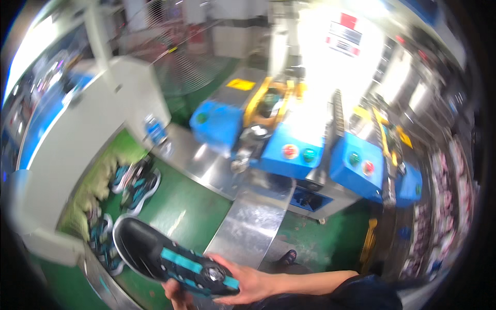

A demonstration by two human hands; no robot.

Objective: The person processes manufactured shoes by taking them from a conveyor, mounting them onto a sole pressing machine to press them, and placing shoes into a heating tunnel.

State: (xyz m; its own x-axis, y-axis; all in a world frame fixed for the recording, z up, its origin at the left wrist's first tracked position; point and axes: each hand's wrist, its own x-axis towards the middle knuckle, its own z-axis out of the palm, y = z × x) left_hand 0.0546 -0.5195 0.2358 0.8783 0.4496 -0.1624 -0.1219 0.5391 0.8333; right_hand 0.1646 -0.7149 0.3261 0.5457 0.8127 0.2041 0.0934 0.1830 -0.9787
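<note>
A black shoe (145, 244) with teal bands and a white sole rim is in both my hands, low in front of me. My right hand (246, 281) wraps around its near end, fingers and thumb on opposite sides, beside a round shiny spot. The fingertips of my left hand (176, 292) touch the shoe's lower edge; the rest of that hand is cut off by the picture's bottom. More teal and black shoes (141, 190) with white soles lie to the left, by the green fringed curtain (97, 174) of a pale housing.
Ahead stands a press-like machine with blue control boxes (292, 151) carrying red and green buttons, and yellow arms (257, 100). A steel plate (248, 221) juts towards me. A plastic bottle (155, 131) stands by the pale housing (100, 104). A wire-guarded fan (182, 69) is behind; shoe racks (441, 201) are right.
</note>
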